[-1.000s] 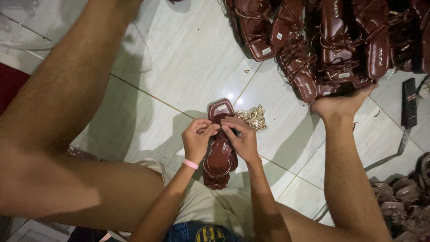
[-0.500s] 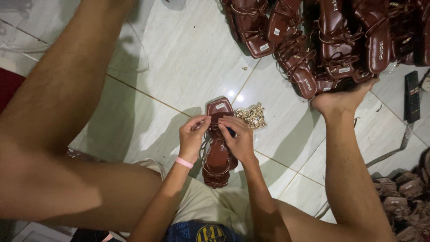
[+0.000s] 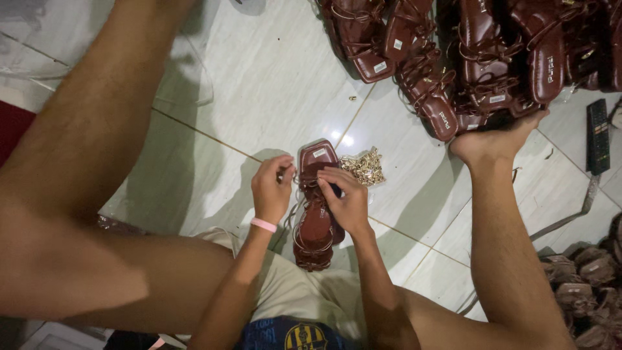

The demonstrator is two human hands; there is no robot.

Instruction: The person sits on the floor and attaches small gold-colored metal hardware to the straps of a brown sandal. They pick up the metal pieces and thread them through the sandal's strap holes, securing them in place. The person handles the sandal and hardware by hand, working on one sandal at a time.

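Seated on the tiled floor [image 3: 272,84], legs spread to frame the work. Dark red strappy sandal [image 3: 315,227] lying lengthwise between both hands, toe end pointing away. Left hand [image 3: 272,189], pink wristband [image 3: 264,225] at the wrist, pinching a strap at the sandal's left edge, likely to steady it. Right hand [image 3: 346,199] curled over the straps, fingertips closed on something small; exactly what, impossible to tell. Little heap of gold fittings [image 3: 364,168] just beyond the right hand, within easy reach. Pile of matching sandals [image 3: 466,58] farther off, past the right foot [image 3: 495,139].
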